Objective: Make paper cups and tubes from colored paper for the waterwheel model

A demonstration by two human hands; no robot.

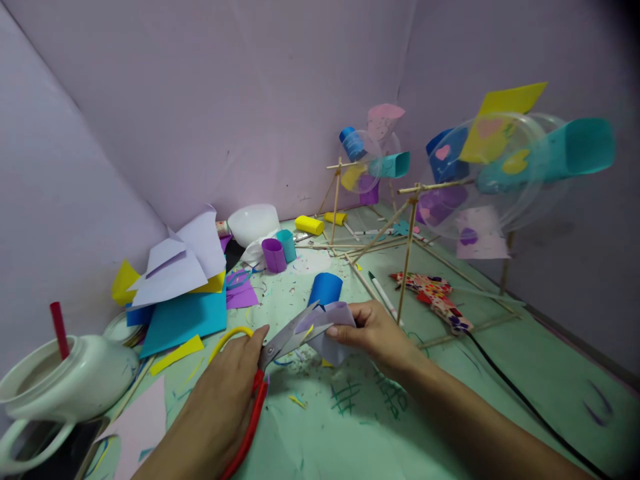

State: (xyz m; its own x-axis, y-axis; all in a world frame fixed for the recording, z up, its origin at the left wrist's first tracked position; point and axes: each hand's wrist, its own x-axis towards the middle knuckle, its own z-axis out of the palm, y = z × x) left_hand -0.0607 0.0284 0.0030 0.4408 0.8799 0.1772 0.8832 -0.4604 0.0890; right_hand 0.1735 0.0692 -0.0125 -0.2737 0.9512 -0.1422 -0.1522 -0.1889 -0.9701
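My left hand [225, 387] grips a pair of scissors [273, 350] with one red and one yellow handle. Its blades are apart and reach up and right to a small lavender piece of paper [337, 317]. That paper is pinched between the thumb and fingers of my right hand [373, 333], and part of it lies between the blades. Just behind the paper, a blue paper tube [326, 288] rests on the table. Small yellow scraps [297, 401] lie beneath the scissors.
Two stick frames carry clear plastic discs [505, 177] with coloured paper cups. A patterned glue gun [435, 297] with a black cord lies at right. Coloured paper sheets [185, 320] are piled at left, near a white teapot-like vessel [95, 370]. Purple [274, 256] and teal tubes stand behind.
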